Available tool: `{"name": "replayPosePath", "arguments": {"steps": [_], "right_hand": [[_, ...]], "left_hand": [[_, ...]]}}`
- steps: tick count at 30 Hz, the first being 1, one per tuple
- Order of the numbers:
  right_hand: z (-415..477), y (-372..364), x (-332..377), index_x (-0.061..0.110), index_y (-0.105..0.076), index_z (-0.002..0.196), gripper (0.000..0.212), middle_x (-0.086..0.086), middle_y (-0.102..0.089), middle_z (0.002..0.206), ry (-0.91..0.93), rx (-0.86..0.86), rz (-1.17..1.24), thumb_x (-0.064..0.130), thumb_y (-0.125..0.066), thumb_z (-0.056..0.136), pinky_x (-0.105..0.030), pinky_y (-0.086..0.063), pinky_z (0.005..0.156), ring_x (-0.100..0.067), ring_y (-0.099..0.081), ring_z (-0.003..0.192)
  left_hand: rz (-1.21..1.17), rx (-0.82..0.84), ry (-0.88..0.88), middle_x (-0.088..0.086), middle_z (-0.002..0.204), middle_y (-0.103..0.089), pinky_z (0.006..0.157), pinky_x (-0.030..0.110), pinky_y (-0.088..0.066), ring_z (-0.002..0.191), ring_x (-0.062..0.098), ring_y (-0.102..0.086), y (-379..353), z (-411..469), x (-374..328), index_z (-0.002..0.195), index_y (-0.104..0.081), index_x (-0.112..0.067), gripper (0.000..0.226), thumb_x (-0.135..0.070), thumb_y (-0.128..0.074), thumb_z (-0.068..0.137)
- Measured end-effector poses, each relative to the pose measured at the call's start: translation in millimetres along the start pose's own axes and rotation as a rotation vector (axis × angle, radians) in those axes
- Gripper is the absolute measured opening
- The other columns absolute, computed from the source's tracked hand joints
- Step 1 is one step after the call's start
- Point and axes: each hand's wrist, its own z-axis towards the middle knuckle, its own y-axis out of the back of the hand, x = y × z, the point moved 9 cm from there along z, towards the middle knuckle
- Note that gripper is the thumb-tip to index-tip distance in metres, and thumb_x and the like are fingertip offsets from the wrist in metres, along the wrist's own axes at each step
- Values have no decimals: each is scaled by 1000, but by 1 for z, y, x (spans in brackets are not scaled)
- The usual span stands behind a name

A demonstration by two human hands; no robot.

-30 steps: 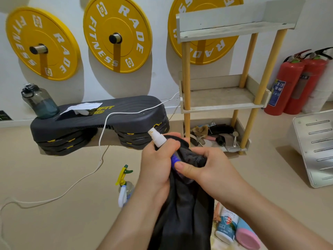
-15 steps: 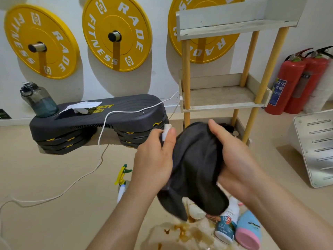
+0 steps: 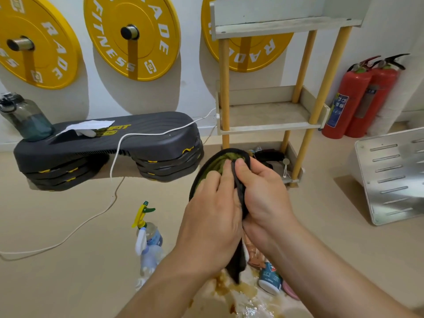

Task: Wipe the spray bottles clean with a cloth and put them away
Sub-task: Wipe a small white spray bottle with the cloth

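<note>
Head view: left hand and right hand both clench the dark cloth, bunched between them; whatever it wraps is hidden. Left of the left hand, nearer it, a trigger spray bottle stands upright on the floor. Beyond both hands waits the shelf unit.

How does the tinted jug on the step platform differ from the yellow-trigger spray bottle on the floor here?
The jug is smoky-tinted with a black lid; the spray bottle is clear with a yellow-and-green trigger. The jug stands on the step platform; the spray bottle stands lower, on the floor. Both are upright and untouched.
</note>
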Motion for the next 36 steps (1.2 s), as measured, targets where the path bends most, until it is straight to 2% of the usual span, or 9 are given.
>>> {"name": "replayPosePath", "arguments": {"steps": [3,10,13,17,19,22,27,30,36], "right_hand": [[3,18,8,5,-67,88,27,-13,-68,79,44,-175,-16,10,-46,104,-36,-60,73,-23,-69,74],[15,29,23,4,-61,84,30,-20,-64,84,69,-195,8,16,-45,105,-56,-57,83,-33,-65,79],[12,18,35,-1,-62,90,26,-14,-62,78,310,-62,-272,13,-46,104,-44,-54,73,-22,-58,73],[-3,-1,48,6,-66,95,20,1,-65,80,594,130,-504,10,-48,102,-22,-49,69,-6,-59,74],[-7,-6,56,11,-64,91,20,5,-64,76,742,174,-763,17,-47,99,-28,-48,68,-9,-59,72],[4,-6,49,11,-56,74,27,1,-57,64,661,165,-1184,21,-46,96,-42,-45,66,-21,-55,67],[16,15,20,13,-53,67,29,-3,-47,62,81,176,-1038,21,-44,94,-35,-36,63,-16,-46,64],[15,16,20,12,-54,66,32,-2,-49,63,127,154,-1036,20,-43,95,-35,-38,63,-15,-47,64],[-23,-16,51,17,-42,65,28,8,-42,54,762,228,-1010,26,-42,92,-38,-34,52,-15,-43,54]], "left_hand": [[-91,-8,7,-8,128,-47,98,28,-40,117,9,-45,2,-2,1,152,-20,-33,60,-50,-28,95],[19,-54,24,-10,95,-62,68,35,-48,82,14,-59,6,-8,-8,119,-40,-39,28,-54,-33,97],[-466,-30,316,-8,68,-63,54,27,-41,59,6,-56,8,0,20,95,-57,-31,12,-43,-55,96],[-1282,264,737,17,86,-65,70,32,-48,70,21,-62,-7,-10,33,96,-70,-10,24,-29,-73,82],[-959,249,564,10,77,-63,62,29,-42,63,17,-56,5,-7,30,81,-64,-21,23,-43,-70,85],[12,-51,10,-10,71,-67,56,27,-46,62,9,-58,48,0,0,86,-64,-31,23,-54,-61,84],[212,-42,-299,-8,72,-68,52,36,-49,63,15,-62,37,-15,-14,96,-73,-25,30,-47,-54,90],[-82,21,-51,-13,73,-69,55,27,-51,62,7,-63,32,-11,5,90,-71,-31,22,-49,-57,90],[-1258,426,812,16,79,-68,73,36,-51,70,23,-65,-11,-28,44,75,-76,-10,24,-35,-78,78]]}}
